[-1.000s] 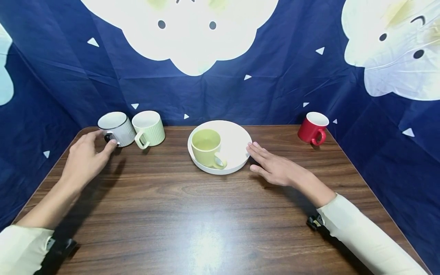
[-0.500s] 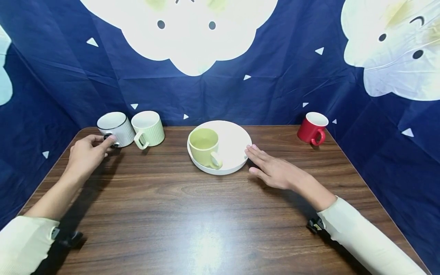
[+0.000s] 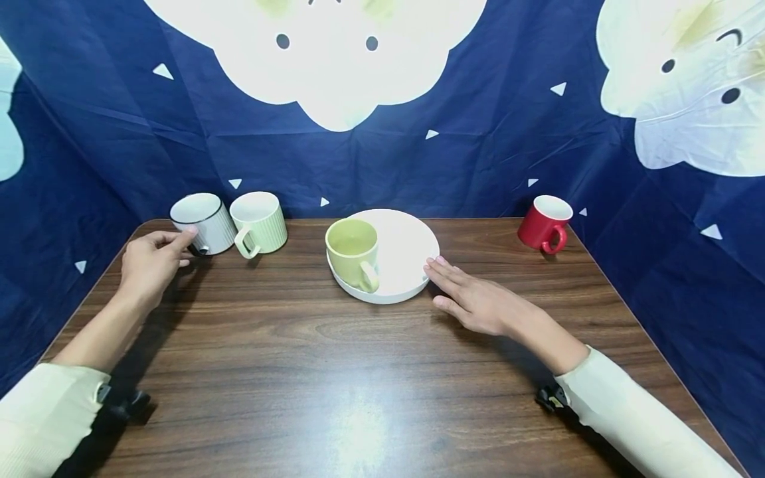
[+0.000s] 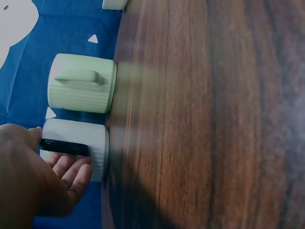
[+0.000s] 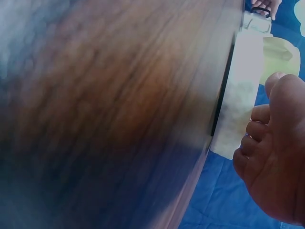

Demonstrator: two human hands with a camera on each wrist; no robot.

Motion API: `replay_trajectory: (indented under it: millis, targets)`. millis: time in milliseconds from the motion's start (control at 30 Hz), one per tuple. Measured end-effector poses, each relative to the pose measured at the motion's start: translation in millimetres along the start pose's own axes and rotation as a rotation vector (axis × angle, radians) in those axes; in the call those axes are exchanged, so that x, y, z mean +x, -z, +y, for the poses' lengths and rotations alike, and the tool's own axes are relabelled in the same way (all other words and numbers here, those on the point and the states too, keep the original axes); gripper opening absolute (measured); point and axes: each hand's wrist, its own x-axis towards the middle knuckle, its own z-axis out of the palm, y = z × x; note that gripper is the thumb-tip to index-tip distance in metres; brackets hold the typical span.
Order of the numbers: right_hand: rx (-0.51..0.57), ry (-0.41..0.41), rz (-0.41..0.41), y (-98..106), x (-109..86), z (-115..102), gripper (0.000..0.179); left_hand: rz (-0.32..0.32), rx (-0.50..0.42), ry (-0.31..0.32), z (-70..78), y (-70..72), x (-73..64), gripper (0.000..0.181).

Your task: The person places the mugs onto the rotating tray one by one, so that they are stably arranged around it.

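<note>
At the back left my left hand (image 3: pixel 146 265) grips the black handle (image 4: pixel 64 147) of a white mug with a dark rim (image 3: pixel 220 234). In the left wrist view its fingers curl behind the handle, with the thumb by the mug's upper end. The mug stands upright. My right hand (image 3: pixel 478 302) has its fingers extended, fingertips at the right rim of a round white tray (image 3: pixel 412 249). Inside the tray, on its left side, is a yellow-green mug (image 3: pixel 345 264), its handle towards the front right. The right wrist view has the palm beside the tray wall (image 5: pixel 240 90).
Close beside the white mug stands a pale green ribbed mug (image 3: pixel 269 232). A red mug (image 3: pixel 534 227) is at the back right of the wooden table (image 3: pixel 311 358). Dark blue cloth (image 3: pixel 382 172) hangs behind and along the sides.
My left hand has moved onto the white mug's handle and curled round it. The yellow-green mug has shifted slightly left in the tray, its handle swinging towards the front. The right hand has barely moved.
</note>
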Motion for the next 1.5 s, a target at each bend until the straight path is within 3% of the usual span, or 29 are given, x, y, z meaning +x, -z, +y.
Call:
replay_trajectory:
  millis: [133,400,500,700,1133,1300,1500]
  targets:
    - [0.005,0.001,-0.002,1,-0.8,-2,0.068,0.023,-0.12,0.025,-1.5,-2.4,4.3,0.023]
    - [0.016,0.003,0.004,1,-2.6,-1,0.067,0.046,-0.143,0.015,-0.7,-6.1,4.3,0.027]
    - [0.022,0.004,0.004,1,-3.4,-1,0.067,0.023,-0.169,0.01,-0.1,-7.1,3.5,0.03]
    - [0.03,0.0,-0.001,1,-4.0,0,0.067,-0.086,-0.328,0.042,0.2,-7.6,1.4,0.033]
    - [0.036,0.001,-0.002,1,-2.8,-2,0.067,-0.449,-0.868,0.131,-12.7,-4.1,13.2,0.046]
    - [0.035,0.002,-0.002,1,-2.6,-2,0.067,-0.515,-0.951,0.152,-17.7,-1.6,17.4,0.046]
    - [0.041,-0.001,-0.001,0,-2.2,-2,0.067,-0.512,-0.939,0.19,-15.9,0.5,18.8,0.044]
